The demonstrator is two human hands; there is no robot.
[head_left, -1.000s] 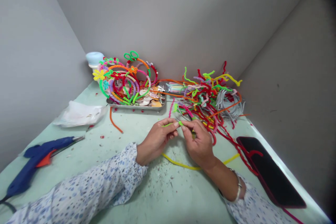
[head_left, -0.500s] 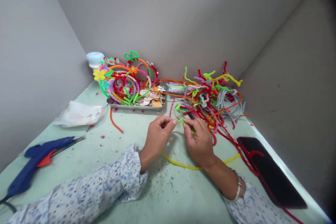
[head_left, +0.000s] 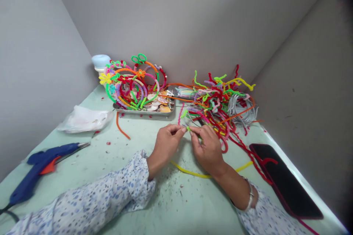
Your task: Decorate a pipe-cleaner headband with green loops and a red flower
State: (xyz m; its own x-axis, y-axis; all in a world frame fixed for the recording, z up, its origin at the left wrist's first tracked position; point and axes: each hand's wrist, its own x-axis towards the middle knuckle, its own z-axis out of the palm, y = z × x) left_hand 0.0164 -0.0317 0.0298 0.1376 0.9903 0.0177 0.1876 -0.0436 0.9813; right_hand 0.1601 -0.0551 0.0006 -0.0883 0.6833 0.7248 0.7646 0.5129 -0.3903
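A green pipe cleaner [head_left: 188, 129] is pinched between the fingertips of the left hand [head_left: 166, 145] and the right hand [head_left: 207, 147], held close together over the middle of the table [head_left: 204, 207]. A yellow pipe cleaner [head_left: 190, 172] is laid nearer. Far left, headbands [head_left: 141, 73] are piled in a metal tray [head_left: 143, 111]; far right, loose pipe cleaners [head_left: 216, 95] are heaped. The white plastic bag [head_left: 85, 118] at left is too blurred for any print to be read.
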